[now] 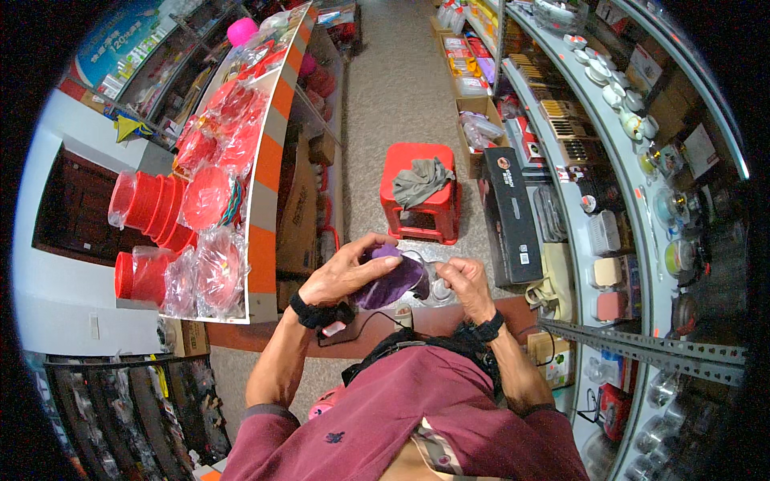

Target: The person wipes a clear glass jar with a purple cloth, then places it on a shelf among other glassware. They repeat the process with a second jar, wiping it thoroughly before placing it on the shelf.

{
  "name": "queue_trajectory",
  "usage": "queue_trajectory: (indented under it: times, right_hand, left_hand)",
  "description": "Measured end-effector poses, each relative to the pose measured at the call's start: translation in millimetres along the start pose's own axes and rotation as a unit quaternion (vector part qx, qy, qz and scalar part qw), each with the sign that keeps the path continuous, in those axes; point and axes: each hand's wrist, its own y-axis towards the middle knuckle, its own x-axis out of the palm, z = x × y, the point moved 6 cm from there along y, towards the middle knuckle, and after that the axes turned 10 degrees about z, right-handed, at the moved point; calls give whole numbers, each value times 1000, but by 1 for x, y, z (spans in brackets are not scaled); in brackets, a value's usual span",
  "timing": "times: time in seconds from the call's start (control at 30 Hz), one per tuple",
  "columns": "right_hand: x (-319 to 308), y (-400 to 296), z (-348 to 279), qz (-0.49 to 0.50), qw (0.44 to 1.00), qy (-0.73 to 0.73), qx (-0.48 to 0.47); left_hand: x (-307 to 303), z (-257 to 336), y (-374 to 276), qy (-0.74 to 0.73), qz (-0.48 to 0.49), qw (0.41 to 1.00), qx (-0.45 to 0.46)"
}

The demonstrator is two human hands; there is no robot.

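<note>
My left hand (352,270) grips a purple cloth (394,281), with its thumb lying over the top edge. Close by on the right, my right hand (466,282) has its fingers curled and pinches the handle end of a shiny item, perhaps a metal or glass utensil (442,290). The far part of that item lies against the cloth, and its full shape cannot be told. Beyond both hands a red plastic stool (421,157) stands on the floor, and a crumpled grey-green cloth (421,180) is draped over its seat. Both wrists wear black bands.
On the left, a display counter (264,198) holds red plastic-wrapped baskets (207,195) and red buckets (150,201). To the right stand a tall black box (511,216), an open carton (481,129) and shelves (586,240) of kitchenware. An aisle (391,72) runs between them.
</note>
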Motion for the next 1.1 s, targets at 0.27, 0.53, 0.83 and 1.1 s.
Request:
queue_trajectory:
  times: [0.27, 0.53, 0.83, 1.1]
  right_hand:
    - [-2, 0, 6, 17, 999, 30, 33]
    - [-6, 1, 12, 24, 998, 33, 52]
    - [-6, -4, 24, 33, 994, 49, 90]
    - [-9, -4, 22, 21, 996, 28, 76]
  left_hand:
    - [-1, -25, -2, -77, -12, 994, -74]
    - [-4, -22, -5, 60, -28, 998, 2]
    - [-18, -6, -4, 16, 70, 996, 48]
    - [-13, -4, -4, 84, 38, 993, 67]
